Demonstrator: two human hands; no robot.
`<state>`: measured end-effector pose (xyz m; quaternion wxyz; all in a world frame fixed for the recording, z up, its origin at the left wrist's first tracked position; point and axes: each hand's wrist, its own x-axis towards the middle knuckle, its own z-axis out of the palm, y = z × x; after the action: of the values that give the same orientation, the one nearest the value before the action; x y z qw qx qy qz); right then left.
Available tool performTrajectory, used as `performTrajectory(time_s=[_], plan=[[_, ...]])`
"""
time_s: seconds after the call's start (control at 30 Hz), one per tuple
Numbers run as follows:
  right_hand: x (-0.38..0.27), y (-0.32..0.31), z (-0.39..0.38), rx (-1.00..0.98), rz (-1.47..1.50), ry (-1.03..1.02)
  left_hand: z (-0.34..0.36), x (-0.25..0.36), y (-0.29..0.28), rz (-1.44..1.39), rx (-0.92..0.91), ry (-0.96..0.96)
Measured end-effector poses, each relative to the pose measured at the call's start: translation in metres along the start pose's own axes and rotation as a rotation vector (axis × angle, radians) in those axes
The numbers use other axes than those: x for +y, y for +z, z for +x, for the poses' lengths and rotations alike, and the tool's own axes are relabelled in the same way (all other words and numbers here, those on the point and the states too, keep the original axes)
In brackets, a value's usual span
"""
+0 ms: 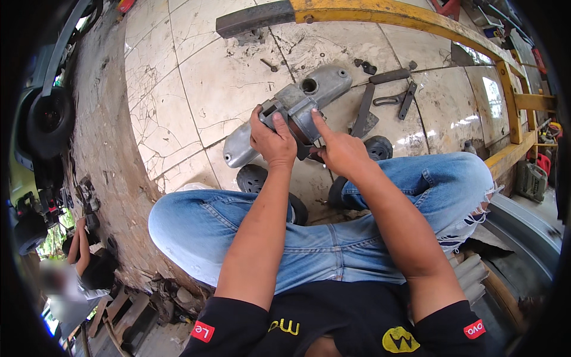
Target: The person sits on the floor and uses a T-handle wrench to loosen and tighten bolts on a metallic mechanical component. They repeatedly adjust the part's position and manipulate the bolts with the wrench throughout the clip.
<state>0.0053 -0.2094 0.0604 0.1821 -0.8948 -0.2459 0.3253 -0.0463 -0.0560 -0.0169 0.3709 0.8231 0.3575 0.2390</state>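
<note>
A large grey cast-metal housing (pixel 327 86) lies slantwise on the tiled floor between my feet, with a round bore and a bolt hole at each end. My left hand (pixel 275 140) is closed around a grey squared block on its middle, thumb and fingers on either side. My right hand (pixel 342 152) rests at the housing's right side. Its index finger stretches onto a raised grey part, while the other fingers curl over a dark piece near the lower edge. What those curled fingers touch is partly hidden.
Right of the housing lie a dark-handled tool (pixel 389 76), a flat dark blade-like piece (pixel 364 110) and a dark metal bar (pixel 407 100). A bolt (pixel 269 64) lies beyond. A yellow steel frame (pixel 380 11) arches across the far right. Another person's arms (pixel 80 245) show at far left.
</note>
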Motion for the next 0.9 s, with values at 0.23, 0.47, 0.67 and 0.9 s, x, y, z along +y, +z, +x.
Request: performTrajectory(time_s=[0.23,0.47,0.67,0.9], plan=[[-0.003,-0.001,-0.002,-0.083,-0.072,0.022,-0.009,-0.005,0.005,0.091,0.094,0.102],[-0.004,0.003,-0.004,-0.064,-0.080,0.023,-0.011,-0.003,0.005,0.092,0.074,0.074],[-0.005,0.010,-0.005,-0.030,-0.138,-0.060,-0.006,-0.004,0.007,0.093,0.085,0.075],[0.004,-0.001,0.005,0.190,0.228,-0.053,0.013,0.004,0.004,-0.030,0.001,-0.104]])
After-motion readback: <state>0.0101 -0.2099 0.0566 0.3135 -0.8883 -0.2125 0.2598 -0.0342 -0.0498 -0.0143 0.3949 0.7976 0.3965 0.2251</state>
